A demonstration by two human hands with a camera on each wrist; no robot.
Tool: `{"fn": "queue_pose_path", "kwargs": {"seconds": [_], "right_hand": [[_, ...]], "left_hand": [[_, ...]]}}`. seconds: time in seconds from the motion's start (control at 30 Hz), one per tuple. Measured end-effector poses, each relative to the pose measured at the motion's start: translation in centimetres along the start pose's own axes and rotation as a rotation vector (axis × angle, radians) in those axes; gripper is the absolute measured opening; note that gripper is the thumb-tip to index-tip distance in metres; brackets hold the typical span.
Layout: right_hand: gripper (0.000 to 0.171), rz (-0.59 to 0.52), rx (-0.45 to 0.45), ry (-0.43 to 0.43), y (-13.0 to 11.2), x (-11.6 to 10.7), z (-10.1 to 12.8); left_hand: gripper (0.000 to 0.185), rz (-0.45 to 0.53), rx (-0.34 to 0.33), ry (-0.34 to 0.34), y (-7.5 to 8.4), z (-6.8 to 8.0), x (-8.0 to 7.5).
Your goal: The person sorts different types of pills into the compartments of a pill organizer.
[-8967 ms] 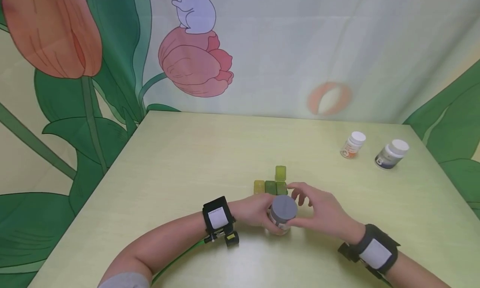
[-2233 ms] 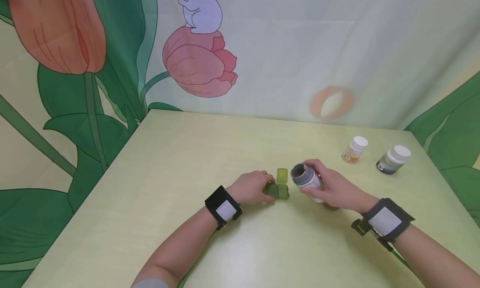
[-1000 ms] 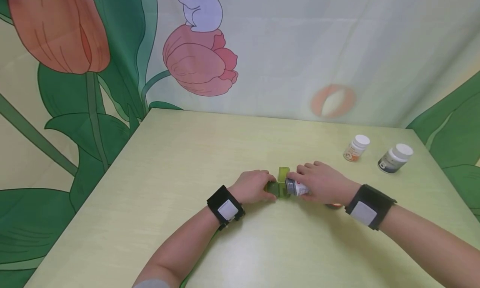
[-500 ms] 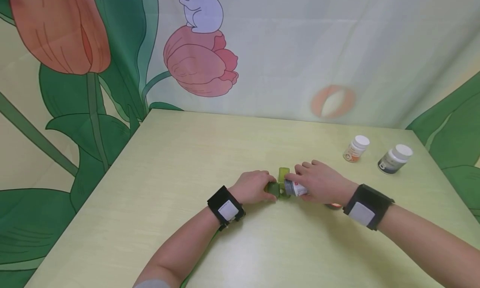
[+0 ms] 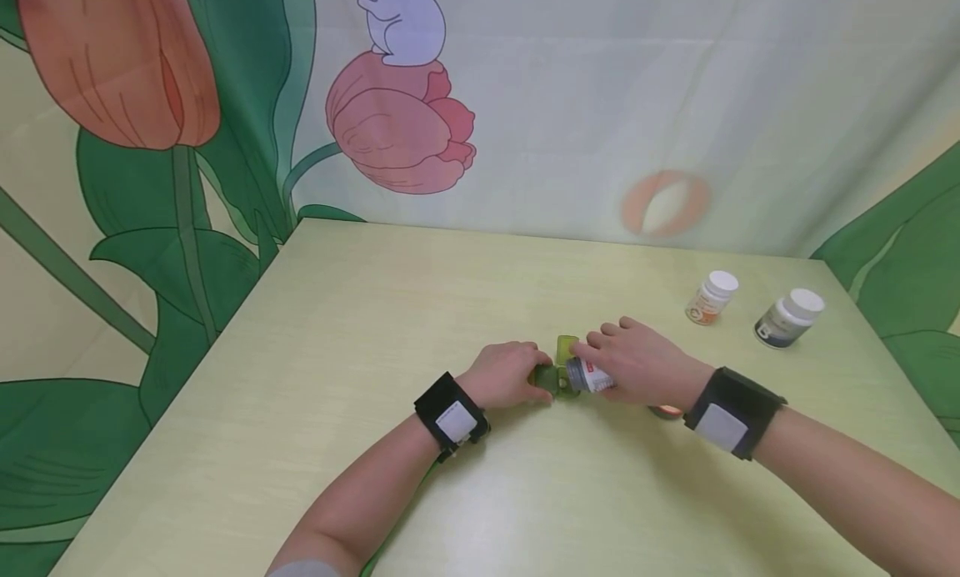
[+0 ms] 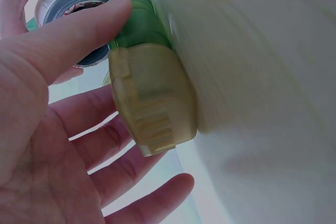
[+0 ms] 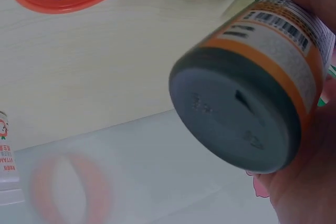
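Observation:
My left hand (image 5: pixel 501 375) pinches the near-left end of a small pill organizer (image 5: pixel 546 380) on the table, thumb and fingers to either side of its yellow compartment (image 6: pixel 155 98). At its right end a green compartment stands open, with its lid (image 5: pixel 567 349) flipped back. A small pale spot shows inside that compartment. My right hand (image 5: pixel 645 360) grips a grey pill bottle (image 5: pixel 596 377), tipped on its side with its uncapped mouth (image 6: pixel 86 6) at the open compartment. The bottle's dark base (image 7: pixel 236 114) faces the right wrist camera. Its contents are hidden in the head view.
The removed bottle cap (image 7: pixel 73 3) lies upside down, orange rim up, partly behind my right hand. Toward the back right stand a white bottle with an orange label (image 5: pixel 711 298) and a wider white-capped bottle (image 5: pixel 790 318). A printed curtain (image 5: pixel 562 102) hangs behind the table.
Earlier the bottle was held by both hands with its top on; then, uncapped, it was tipped over the open compartment. Lately it has edged slightly left and a pale spot shows there.

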State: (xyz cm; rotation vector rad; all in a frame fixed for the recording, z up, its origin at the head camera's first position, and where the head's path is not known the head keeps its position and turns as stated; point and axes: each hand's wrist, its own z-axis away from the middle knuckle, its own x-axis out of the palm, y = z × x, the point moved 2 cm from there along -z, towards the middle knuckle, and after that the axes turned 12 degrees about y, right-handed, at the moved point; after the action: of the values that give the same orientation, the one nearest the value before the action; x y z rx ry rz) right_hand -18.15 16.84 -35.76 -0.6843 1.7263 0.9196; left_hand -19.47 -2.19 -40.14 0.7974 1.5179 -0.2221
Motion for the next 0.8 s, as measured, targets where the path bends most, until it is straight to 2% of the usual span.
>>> {"fn": "queue_pose_path", "kwargs": {"seconds": [0.27, 0.47, 0.8], "right_hand": [[0.057, 0.007, -0.025, 0.019, -0.13, -0.21, -0.05], [0.056, -0.011, -0.007, 0.027, -0.06, -0.06, 0.22], [0.059, -0.029, 0.048, -0.011, 0.22, 0.22, 0.66]], "left_hand": [[0.050, -0.001, -0.004, -0.008, -0.09, -0.07, 0.21], [0.050, -0.005, 0.000, -0.011, -0.05, -0.08, 0.21], [0.050, -0.005, 0.000, -0.008, -0.14, -0.10, 0.31]]}}
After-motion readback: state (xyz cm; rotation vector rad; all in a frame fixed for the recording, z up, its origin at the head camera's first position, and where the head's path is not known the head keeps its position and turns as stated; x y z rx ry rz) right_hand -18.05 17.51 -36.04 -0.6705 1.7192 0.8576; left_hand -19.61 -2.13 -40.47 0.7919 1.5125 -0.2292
